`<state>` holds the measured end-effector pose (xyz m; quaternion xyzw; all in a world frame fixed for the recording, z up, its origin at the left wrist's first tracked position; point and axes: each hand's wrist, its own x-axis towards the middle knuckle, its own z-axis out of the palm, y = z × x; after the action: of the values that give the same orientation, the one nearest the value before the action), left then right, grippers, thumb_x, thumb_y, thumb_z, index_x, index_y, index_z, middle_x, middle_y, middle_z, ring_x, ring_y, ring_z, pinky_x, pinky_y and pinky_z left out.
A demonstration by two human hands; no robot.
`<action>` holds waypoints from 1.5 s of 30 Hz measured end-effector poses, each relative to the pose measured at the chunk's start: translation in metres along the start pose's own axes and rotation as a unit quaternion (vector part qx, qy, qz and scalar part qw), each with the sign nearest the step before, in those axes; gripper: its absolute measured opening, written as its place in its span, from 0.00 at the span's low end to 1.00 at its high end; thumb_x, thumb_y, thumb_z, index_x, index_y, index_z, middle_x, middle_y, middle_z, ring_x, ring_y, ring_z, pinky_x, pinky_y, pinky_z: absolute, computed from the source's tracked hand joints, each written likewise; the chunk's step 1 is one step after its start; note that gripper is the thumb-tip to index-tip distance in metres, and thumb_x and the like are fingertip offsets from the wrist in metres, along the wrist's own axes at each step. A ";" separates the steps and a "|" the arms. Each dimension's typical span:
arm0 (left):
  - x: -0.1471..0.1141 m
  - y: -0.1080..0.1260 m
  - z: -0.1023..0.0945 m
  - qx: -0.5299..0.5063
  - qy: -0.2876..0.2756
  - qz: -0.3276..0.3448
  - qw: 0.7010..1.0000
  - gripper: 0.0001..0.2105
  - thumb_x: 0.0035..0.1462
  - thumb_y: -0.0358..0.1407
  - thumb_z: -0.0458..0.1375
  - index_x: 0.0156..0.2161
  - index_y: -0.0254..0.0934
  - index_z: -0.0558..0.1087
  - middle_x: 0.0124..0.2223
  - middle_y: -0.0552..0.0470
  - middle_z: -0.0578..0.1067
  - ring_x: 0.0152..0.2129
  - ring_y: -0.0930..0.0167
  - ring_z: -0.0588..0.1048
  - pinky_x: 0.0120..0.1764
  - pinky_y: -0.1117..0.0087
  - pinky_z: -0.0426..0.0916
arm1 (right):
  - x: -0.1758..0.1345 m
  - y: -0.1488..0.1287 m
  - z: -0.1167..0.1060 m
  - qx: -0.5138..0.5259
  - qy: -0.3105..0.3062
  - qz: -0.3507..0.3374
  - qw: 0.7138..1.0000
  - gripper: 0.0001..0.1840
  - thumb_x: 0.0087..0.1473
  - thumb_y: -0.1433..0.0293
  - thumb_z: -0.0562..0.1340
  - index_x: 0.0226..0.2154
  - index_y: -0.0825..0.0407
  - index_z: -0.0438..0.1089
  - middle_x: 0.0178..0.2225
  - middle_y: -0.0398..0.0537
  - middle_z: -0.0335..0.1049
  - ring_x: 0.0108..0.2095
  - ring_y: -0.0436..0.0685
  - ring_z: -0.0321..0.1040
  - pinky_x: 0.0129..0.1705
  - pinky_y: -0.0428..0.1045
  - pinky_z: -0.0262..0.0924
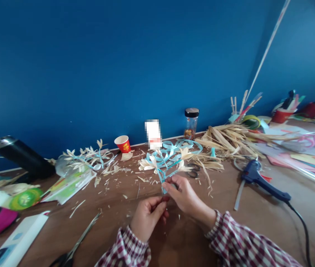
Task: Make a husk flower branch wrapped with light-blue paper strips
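Head camera: a blue-stemmed spray of pale petals is held upright over the middle of a brown table. Its stem is pinched between thumb and finger of the right hand; the foot is gripped by the closed fingertips of the left hand, just below. The hands are set close together, and both checked sleeves are cut off by the lower edge of the view.

Movement behind the spray is hemmed in by loops of blue ribbon and by small scissors. The back edge of the table is met by a blue wall, along which a red cup and a jar are stood. Open room is left to the right, where brown tabletop is bounded by a glue gun and, farther back, by a heap of husks. On the left, scrap-strewn wood is bordered by larger scissors, their handles cropped at the lower edge.
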<state>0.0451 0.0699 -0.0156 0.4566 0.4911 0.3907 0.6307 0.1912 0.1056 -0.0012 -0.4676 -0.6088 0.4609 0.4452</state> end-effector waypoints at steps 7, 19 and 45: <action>-0.005 0.004 0.001 -0.167 -0.015 -0.114 0.979 0.22 0.35 0.46 0.69 0.34 0.32 0.76 0.21 0.53 0.73 0.15 0.78 0.69 0.20 0.76 0.68 | 0.002 -0.002 -0.005 0.024 0.026 -0.031 0.999 0.15 0.53 0.61 0.58 0.23 0.55 0.63 0.20 0.39 0.56 0.22 0.46 0.50 0.24 0.43 0.48; -0.004 -0.002 0.006 0.029 0.004 0.022 0.999 0.20 0.43 0.49 0.64 0.29 0.30 0.76 0.22 0.50 0.75 0.17 0.76 0.71 0.24 0.75 0.65 | 0.004 -0.007 -0.011 0.044 0.000 -0.013 0.999 0.16 0.51 0.59 0.58 0.21 0.54 0.61 0.17 0.37 0.52 0.20 0.46 0.46 0.20 0.43 0.44; 0.000 0.005 -0.002 -0.046 0.123 0.088 0.987 0.18 0.43 0.43 0.65 0.39 0.33 0.78 0.29 0.48 0.79 0.25 0.69 0.75 0.29 0.70 0.72 | -0.006 0.003 0.009 0.067 -0.072 0.011 0.995 0.14 0.50 0.62 0.61 0.26 0.57 0.68 0.21 0.41 0.63 0.22 0.48 0.57 0.25 0.43 0.54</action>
<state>0.0426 0.0715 -0.0112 0.4176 0.5038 0.5200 0.5490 0.1838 0.0985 -0.0066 -0.4091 -0.6019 0.5376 0.4258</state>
